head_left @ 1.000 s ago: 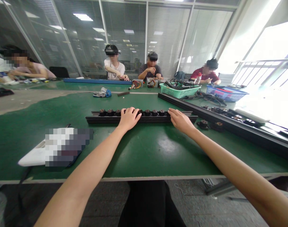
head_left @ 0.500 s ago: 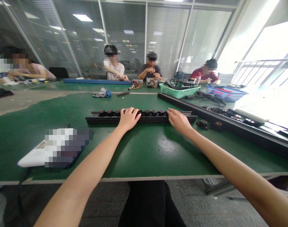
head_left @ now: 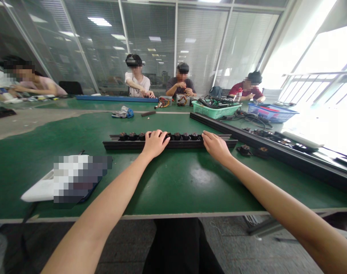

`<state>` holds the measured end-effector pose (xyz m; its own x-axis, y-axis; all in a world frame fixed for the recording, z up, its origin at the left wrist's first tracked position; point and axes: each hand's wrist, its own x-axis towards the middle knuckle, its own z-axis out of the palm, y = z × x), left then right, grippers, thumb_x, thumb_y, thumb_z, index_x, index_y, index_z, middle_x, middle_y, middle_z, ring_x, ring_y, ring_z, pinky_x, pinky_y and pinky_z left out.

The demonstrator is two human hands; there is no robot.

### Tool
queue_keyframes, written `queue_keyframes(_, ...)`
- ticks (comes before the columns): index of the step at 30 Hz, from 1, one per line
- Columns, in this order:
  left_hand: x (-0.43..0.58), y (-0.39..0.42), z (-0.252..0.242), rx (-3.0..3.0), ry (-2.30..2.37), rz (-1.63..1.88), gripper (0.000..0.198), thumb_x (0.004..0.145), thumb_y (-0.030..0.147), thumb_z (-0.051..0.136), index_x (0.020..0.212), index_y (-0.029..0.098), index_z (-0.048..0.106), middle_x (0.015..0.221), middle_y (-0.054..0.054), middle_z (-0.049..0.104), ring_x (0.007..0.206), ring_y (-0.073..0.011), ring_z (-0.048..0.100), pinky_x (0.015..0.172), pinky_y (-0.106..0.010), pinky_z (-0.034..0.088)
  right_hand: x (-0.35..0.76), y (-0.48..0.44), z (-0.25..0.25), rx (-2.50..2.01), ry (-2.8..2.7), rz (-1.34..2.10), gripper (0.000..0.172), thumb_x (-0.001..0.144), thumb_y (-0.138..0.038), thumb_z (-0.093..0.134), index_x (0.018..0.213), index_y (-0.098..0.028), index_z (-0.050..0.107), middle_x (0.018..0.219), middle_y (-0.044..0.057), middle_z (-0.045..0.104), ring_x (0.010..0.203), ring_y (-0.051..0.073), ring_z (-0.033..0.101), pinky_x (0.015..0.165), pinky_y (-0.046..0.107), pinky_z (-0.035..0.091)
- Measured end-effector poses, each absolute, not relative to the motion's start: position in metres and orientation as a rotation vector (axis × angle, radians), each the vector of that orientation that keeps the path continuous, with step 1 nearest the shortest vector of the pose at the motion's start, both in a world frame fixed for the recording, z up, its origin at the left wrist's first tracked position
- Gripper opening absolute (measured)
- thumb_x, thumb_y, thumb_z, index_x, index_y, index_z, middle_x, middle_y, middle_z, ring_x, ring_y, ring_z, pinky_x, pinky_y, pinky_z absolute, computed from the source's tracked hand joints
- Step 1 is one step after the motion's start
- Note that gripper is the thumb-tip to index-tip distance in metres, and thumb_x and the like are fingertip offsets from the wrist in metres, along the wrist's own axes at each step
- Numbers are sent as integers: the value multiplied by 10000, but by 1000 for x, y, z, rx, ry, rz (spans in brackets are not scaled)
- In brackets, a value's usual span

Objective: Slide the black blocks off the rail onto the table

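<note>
Resting apart on a black channel (head_left: 124,145) of round parts (head_left: 132,136): left hand (head_left: 156,143), right hand (head_left: 215,144), grips unclear; cables (head_left: 215,102) inside green basket (head_left: 212,112).

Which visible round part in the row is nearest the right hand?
The rightmost visible round part, just left of the right hand; every other one in view stands farther left along the row.

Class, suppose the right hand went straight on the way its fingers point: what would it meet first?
The right hand would probably meet the nearest black round part along the black rail, just to its left; depth is unclear, so it might pass above.
</note>
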<state>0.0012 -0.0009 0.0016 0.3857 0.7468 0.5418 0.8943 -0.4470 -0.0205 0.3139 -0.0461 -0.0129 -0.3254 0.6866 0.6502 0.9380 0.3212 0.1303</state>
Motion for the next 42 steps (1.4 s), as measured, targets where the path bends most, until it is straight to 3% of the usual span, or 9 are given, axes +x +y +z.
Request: queue_keyframes(42, 1, -2, 2, -2351, -1451, -691, 433, 1086, 453, 377, 1364, 257, 646, 1324, -140, 650, 1232, -323, 579, 1121, -531, 313, 327, -46, -12, -1444, -2082, -616, 411, 1055, -237, 413, 1325, -163, 712, 1448, 133, 663, 1240, 274, 677, 1093, 433, 546)
